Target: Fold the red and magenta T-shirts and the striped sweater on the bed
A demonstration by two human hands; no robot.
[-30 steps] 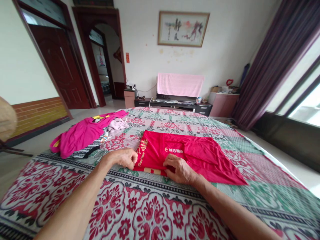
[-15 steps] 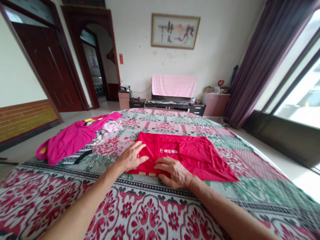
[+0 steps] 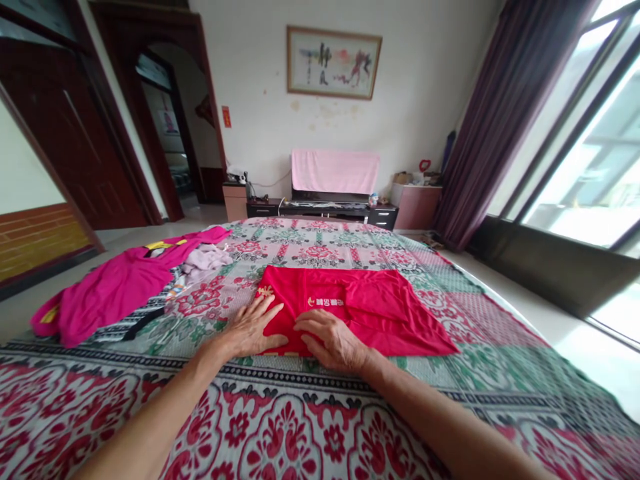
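Observation:
A red garment [image 3: 375, 300] lies folded lengthwise on the patterned bedspread [image 3: 295, 427], with white lettering and a small yellow mark near its middle. Over its left end my left hand [image 3: 255, 327] rests with fingers spread, touching the cloth beside a yellow printed motif. My right hand [image 3: 333, 340] lies palm down on the near part of the garment, just below the lettering. Its fingers are stretched out and slightly bent on the fabric. Neither hand grips the cloth.
To the left lies a heap of clothes: a magenta garment [image 3: 120, 287], a black-and-white striped cloth [image 3: 133, 320] and a pale lilac piece [image 3: 203, 260]. Beyond the bed stands a low black cabinet [image 3: 263, 209] below a pink cloth [image 3: 335, 170]. A purple curtain [image 3: 470, 127] hangs at right.
My left hand has shifted down and toward me at the garment's left end, uncovering the yellow motif there. My right hand stays on the cloth. The whole view has swung slightly right.

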